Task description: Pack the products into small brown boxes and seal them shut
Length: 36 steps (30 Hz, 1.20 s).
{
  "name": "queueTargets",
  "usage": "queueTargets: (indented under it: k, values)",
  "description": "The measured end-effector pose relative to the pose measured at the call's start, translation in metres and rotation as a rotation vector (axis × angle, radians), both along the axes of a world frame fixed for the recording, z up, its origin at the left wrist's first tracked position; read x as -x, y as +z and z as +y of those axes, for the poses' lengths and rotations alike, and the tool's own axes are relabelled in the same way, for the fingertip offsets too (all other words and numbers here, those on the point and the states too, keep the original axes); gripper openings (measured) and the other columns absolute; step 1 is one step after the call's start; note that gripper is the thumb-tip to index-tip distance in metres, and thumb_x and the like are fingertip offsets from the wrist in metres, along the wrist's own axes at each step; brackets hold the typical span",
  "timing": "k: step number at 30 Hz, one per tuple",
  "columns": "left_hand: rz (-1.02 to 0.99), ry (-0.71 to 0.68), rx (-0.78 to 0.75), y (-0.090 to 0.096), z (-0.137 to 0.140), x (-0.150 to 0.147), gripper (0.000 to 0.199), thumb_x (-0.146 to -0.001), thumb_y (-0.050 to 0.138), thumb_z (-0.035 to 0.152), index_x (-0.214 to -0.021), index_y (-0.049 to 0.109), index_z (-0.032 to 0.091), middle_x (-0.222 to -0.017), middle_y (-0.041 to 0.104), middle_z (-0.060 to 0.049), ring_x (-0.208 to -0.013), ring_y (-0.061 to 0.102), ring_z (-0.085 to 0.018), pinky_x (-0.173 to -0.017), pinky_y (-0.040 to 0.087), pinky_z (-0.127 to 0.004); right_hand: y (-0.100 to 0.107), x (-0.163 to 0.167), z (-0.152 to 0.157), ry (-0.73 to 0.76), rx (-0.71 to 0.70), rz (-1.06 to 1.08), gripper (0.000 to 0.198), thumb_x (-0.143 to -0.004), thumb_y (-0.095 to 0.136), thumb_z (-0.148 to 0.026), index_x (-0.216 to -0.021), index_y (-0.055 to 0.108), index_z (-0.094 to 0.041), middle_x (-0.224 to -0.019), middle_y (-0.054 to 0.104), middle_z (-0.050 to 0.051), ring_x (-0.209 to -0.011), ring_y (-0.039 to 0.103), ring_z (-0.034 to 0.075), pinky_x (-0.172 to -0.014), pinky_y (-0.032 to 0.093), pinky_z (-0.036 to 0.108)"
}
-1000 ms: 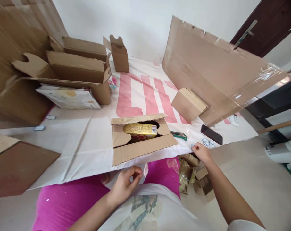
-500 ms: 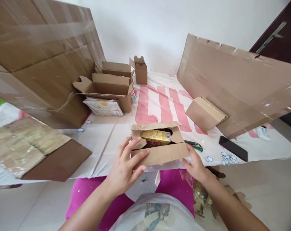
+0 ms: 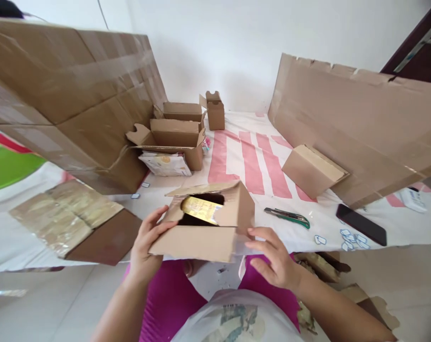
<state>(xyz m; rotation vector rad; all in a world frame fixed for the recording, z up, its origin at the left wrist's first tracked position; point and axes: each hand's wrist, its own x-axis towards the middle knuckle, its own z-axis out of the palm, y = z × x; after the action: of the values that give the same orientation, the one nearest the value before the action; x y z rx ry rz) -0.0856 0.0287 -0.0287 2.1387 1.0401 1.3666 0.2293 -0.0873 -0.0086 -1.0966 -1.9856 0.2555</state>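
A small brown cardboard box (image 3: 244, 209) sits tilted at the table's front edge, its long flaps spread apart. Both end flaps are folded inward, and between their curved cutouts a yellow packet (image 3: 201, 209) shows inside. My left hand (image 3: 147, 247) grips the box's left end, fingers on top along the front flap and thumb hidden below. Beside the right end is my right hand (image 3: 272, 259), fingers spread, its fingertips close to the box wall; whether they touch it I cannot tell. A green utility knife (image 3: 288, 217) lies just right of the box.
Open cardboard boxes (image 3: 176, 133) stand at the back left, with a flat white packet (image 3: 165, 164) in front. A taped carton (image 3: 101, 237) lies at left. Large cardboard panels flank the table. A black phone (image 3: 361, 224) and small paper tags (image 3: 351, 240) lie at right.
The box has turned and tilted, and its end flaps now fold inward over the packet. My left hand has shifted to its left end. My right hand has loosened from the right side.
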Motion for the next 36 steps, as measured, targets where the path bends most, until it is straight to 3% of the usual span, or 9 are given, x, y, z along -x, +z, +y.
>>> queueTargets:
  k: [3,6,9,13,16,22,28,32,36]
  values:
    - [0.166,-0.096,-0.016,0.006,-0.017,-0.011,0.026,-0.084,0.062,0.022,-0.109,0.067,0.027,-0.15,0.031,-0.008,-0.134,0.041,-0.033,-0.107,0.041,-0.049,-0.003,-0.02,0.005,-0.259,0.039,0.189,0.016,-0.094,0.045,-0.027,-0.103,0.057,-0.022,-0.1,0.062,0.01,-0.098,0.06,0.023,-0.084,0.052,0.04]
    - [0.296,-0.183,-0.016,0.008,-0.033,-0.031,0.042,-0.077,0.067,0.018,-0.119,0.061,0.026,-0.15,0.027,-0.012,-0.135,0.037,-0.036,-0.104,0.044,-0.05,0.008,-0.034,0.005,-0.459,-0.055,0.296,0.014,-0.094,0.043,-0.024,-0.098,0.056,-0.022,-0.096,0.059,0.008,-0.094,0.059,0.022,-0.082,0.051,0.04]
    - [0.282,-0.153,-0.056,0.003,-0.044,-0.049,0.05,-0.077,0.061,0.009,-0.124,0.057,0.025,-0.146,0.03,-0.014,-0.135,0.037,-0.035,-0.102,0.045,-0.051,0.028,-0.029,0.001,-0.255,-0.135,0.184,0.018,-0.091,0.048,-0.02,-0.105,0.057,-0.025,-0.092,0.062,0.007,-0.089,0.06,0.022,-0.079,0.051,0.041]
    - [0.251,-0.113,-0.106,-0.008,-0.051,-0.06,0.061,-0.073,0.053,-0.002,-0.127,0.054,0.027,-0.145,0.028,-0.013,-0.136,0.034,-0.036,-0.102,0.043,-0.056,0.05,-0.007,0.004,0.083,-0.001,-0.264,0.028,-0.09,0.055,-0.032,-0.118,0.057,-0.026,-0.103,0.069,0.007,-0.098,0.062,0.025,-0.091,0.046,0.047]
    - [0.259,-0.104,-0.131,-0.011,-0.053,-0.059,0.066,-0.072,0.051,-0.005,-0.129,0.052,0.028,-0.145,0.027,-0.013,-0.136,0.033,-0.037,-0.101,0.043,-0.057,0.058,-0.005,0.012,0.006,0.043,-0.478,0.033,-0.092,0.052,-0.044,-0.116,0.061,-0.023,-0.106,0.069,0.008,-0.1,0.06,0.026,-0.097,0.038,0.05]
    - [0.312,-0.115,-0.121,-0.012,-0.053,-0.054,0.075,-0.069,0.052,-0.006,-0.134,0.048,0.03,-0.146,0.028,-0.014,-0.134,0.036,-0.037,-0.098,0.047,-0.055,0.072,-0.036,0.012,-0.197,-0.03,-0.623,0.021,-0.09,0.057,-0.032,-0.107,0.067,-0.025,-0.088,0.07,0.005,-0.08,0.059,0.022,-0.085,0.04,0.045]
    - [0.36,-0.082,-0.119,-0.009,-0.052,-0.055,0.082,-0.073,0.054,0.0,-0.145,0.034,0.033,-0.15,0.024,-0.014,-0.135,0.037,-0.037,-0.099,0.047,-0.052,0.065,-0.063,0.011,-0.361,0.027,-0.666,0.043,-0.094,0.049,-0.038,-0.135,0.051,-0.027,-0.119,0.065,0.009,-0.098,0.063,0.027,-0.081,0.046,0.044]
    - [0.3,-0.112,-0.107,0.005,-0.05,-0.052,0.074,-0.084,0.052,0.016,-0.15,0.021,0.026,-0.145,0.032,-0.019,-0.132,0.04,-0.035,-0.1,0.046,-0.051,0.053,-0.067,0.021,-0.398,0.07,-0.694,0.069,-0.089,0.047,-0.058,-0.147,0.034,-0.022,-0.111,0.064,0.014,-0.088,0.063,0.029,-0.073,0.049,0.043]
    - [0.085,-0.193,-0.143,0.02,-0.047,-0.047,0.049,-0.095,0.032,0.046,-0.136,0.044,0.022,-0.132,0.043,-0.017,-0.121,0.048,-0.032,-0.098,0.045,-0.05,0.051,-0.07,0.035,-0.376,0.123,-0.667,0.076,-0.081,0.055,-0.065,-0.142,0.043,-0.02,-0.101,0.061,0.012,-0.092,0.059,0.03,-0.076,0.049,0.045]
